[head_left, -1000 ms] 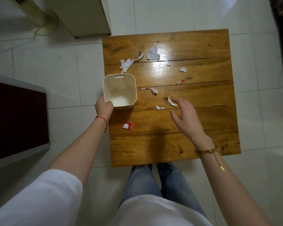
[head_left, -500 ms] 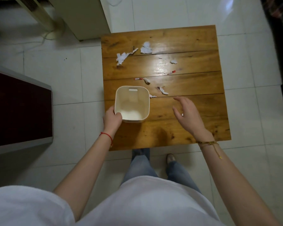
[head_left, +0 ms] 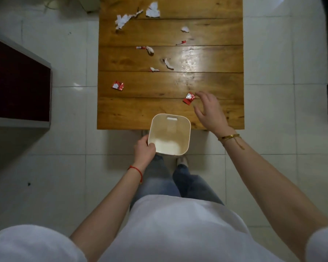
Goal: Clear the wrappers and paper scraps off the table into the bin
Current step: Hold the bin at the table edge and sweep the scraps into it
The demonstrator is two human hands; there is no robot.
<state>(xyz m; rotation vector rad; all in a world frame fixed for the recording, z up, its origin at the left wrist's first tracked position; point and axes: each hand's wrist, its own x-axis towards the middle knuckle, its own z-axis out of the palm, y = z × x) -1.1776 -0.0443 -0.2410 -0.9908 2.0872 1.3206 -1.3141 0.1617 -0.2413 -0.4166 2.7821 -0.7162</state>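
My left hand point(head_left: 144, 150) grips the near-left corner of the cream bin point(head_left: 184, 129), held at the near edge of the wooden table point(head_left: 170, 110); the bin looks empty. My right hand point(head_left: 209, 110) hovers over the table with fingers spread, its fingertips just beside a red wrapper point(head_left: 188, 98). A second red wrapper point(head_left: 118, 85) lies near the left edge. White paper scraps lie farther off: a long torn one point(head_left: 124, 19), a larger one point(head_left: 153, 10), a small one point(head_left: 185, 28), and smaller bits point(head_left: 168, 63) mid-table.
A dark red cabinet point(head_left: 17, 82) stands to the left of the table. White tiled floor point(head_left: 273, 110) surrounds the table. My legs and feet are directly below the bin.
My left hand has drawn the bin from the table's left side to its near edge. My right hand pulled back toward me, next to the red wrapper. The view shifted nearer.
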